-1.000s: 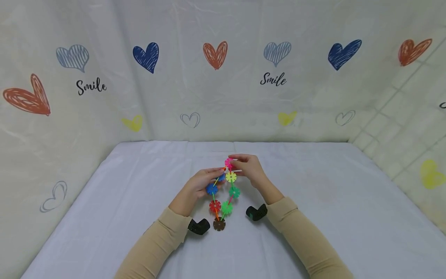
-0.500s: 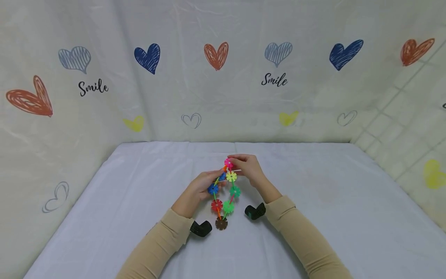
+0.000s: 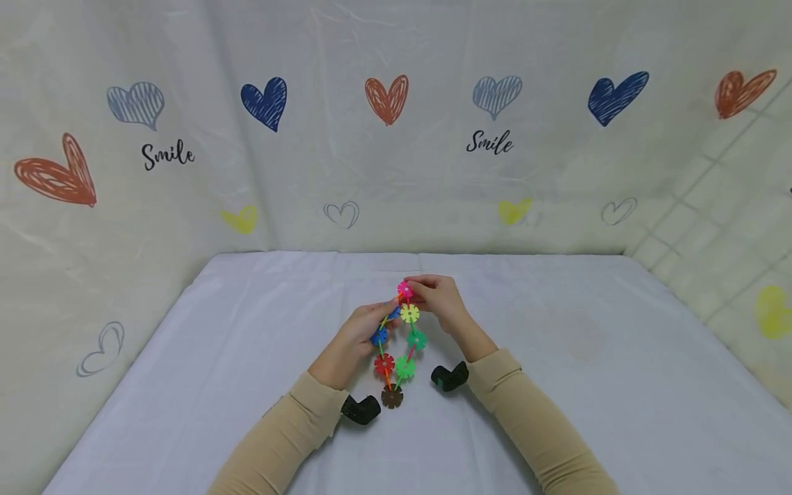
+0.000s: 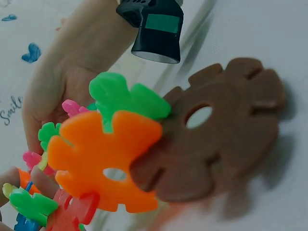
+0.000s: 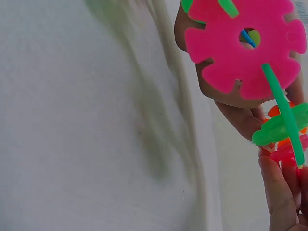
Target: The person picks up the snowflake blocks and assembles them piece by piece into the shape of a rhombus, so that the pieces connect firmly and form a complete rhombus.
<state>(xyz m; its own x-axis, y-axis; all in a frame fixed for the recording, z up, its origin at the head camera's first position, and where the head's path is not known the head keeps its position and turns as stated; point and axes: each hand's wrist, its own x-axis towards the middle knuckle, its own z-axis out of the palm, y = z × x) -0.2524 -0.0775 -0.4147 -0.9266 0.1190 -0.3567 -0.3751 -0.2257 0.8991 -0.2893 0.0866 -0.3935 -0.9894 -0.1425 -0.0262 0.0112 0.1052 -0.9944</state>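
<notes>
A loop of slotted plastic flower discs hangs between my hands over the table. In the head view its brown disc (image 3: 392, 397) is lowest, with red (image 3: 384, 364) and blue discs up the left side and green and yellow (image 3: 410, 313) ones up the right. My right hand (image 3: 442, 299) pinches the pink disc (image 3: 405, 289) at the top. From the left, my left hand (image 3: 355, 337) grips the upper left discs, its thumb by an orange disc that meets the pink one. An orange disc (image 4: 96, 149) slotted by the brown one looms large in the left wrist view.
White cloth covers the table (image 3: 557, 330). A pale curtain (image 3: 433, 179) printed with hearts and "Smile" stands behind and to the sides. Black wrist cameras, left (image 3: 361, 410) and right (image 3: 449, 377), jut inward from the sleeves near the loop's lower end.
My hands have drawn slightly closer together at the top of the loop, where the orange disc now overlaps the pink one. The head view has shifted a little.
</notes>
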